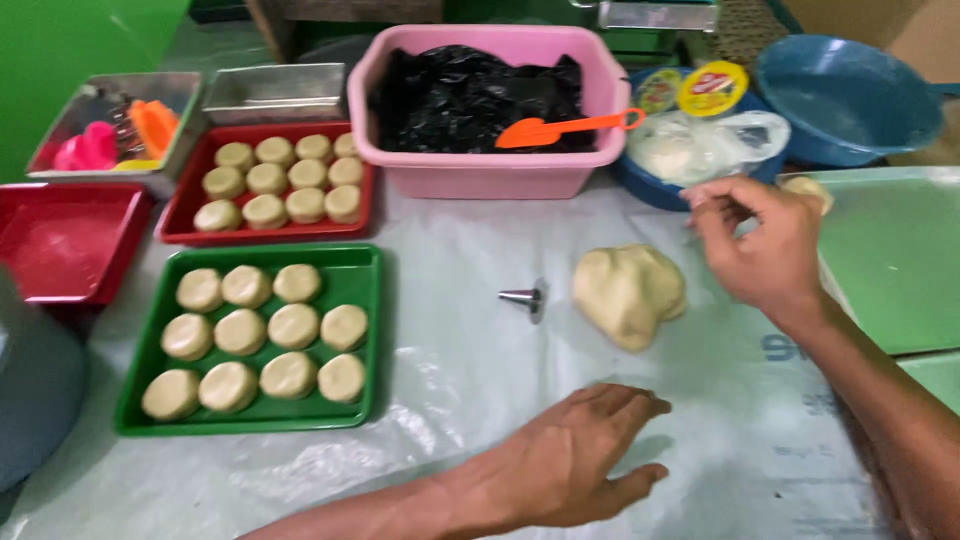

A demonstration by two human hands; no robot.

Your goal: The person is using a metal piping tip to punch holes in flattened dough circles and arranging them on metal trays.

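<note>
Plastic-covered table (pixel 480 400), dough rounds (pixel 268 335) in green tray (pixel 368 262)

both forearms are bare, with no sleeve showing up to the frame edge. the left hand (pixel 570 465) and the right hand (pixel 765 240) wear no gloves, and no rings, watch or wristband show. the fingernails are short and unpainted.

Blue bowl (pixel 850 95) cut off at right edge; pink tub (pixel 490 160) contents hidden under black plastic (pixel 470 95)
</note>
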